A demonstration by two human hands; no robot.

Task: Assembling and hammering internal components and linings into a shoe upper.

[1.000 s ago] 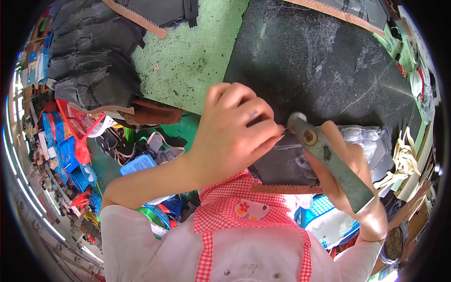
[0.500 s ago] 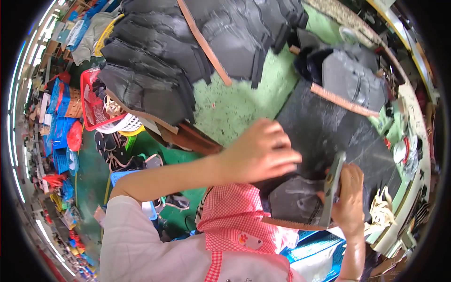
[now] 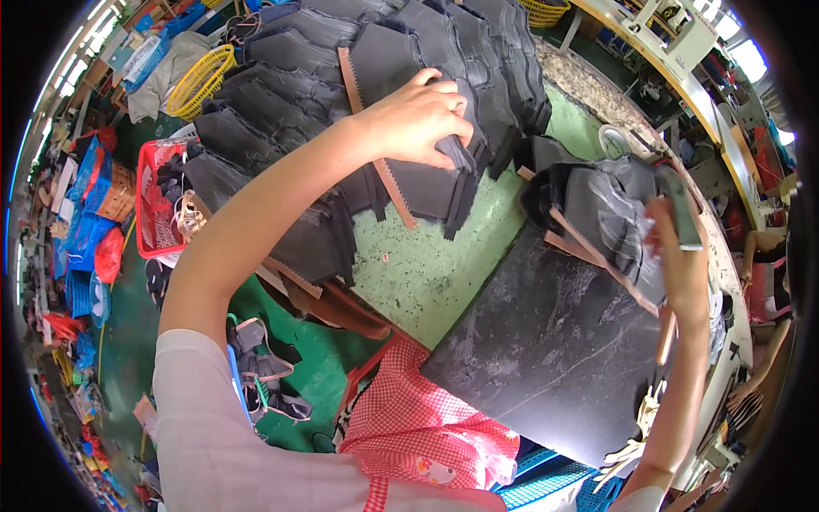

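Observation:
My left hand reaches over a large pile of dark grey padded pieces. Its bent fingers are apart and touch the right edge of a top piece, beside a tan saw-toothed strip. At the right, my right hand, somewhat blurred, grips a grey-green bar-shaped tool. It hovers by the right edge of a smaller pile of grey pieces, which has tan strips along its near side. The tool's exact kind is unclear.
A black slab lies on the green tabletop before me. Pale strips hang by its right corner. A red basket stands left, a yellow basket beyond it. A sewing machine and another person's arm are at right.
My left hand has moved up to the large pile. My right hand, with the tool, has gone from the near edge to the right pile. The grey piece at the slab's near edge is gone from there.

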